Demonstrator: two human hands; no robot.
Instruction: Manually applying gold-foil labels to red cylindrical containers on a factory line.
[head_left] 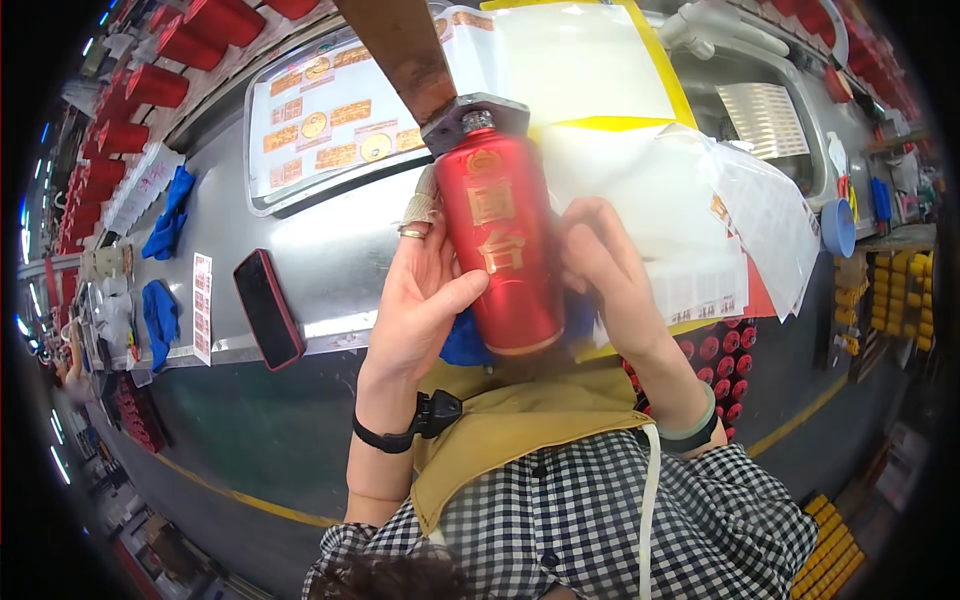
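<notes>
The red bottle (500, 230) is between the person's two hands, above the near side of the counter (340, 245), its neck pointing away in front of a dark metal block (448, 131) and its base toward the tan apron (530, 425). The left grip (425, 290) holds its left flank, thumb laid over the lower front; the right grip (600, 255) is curled at the opposite flank, though I cannot tell whether those fingertips press on it or sit just beside it.
</notes>
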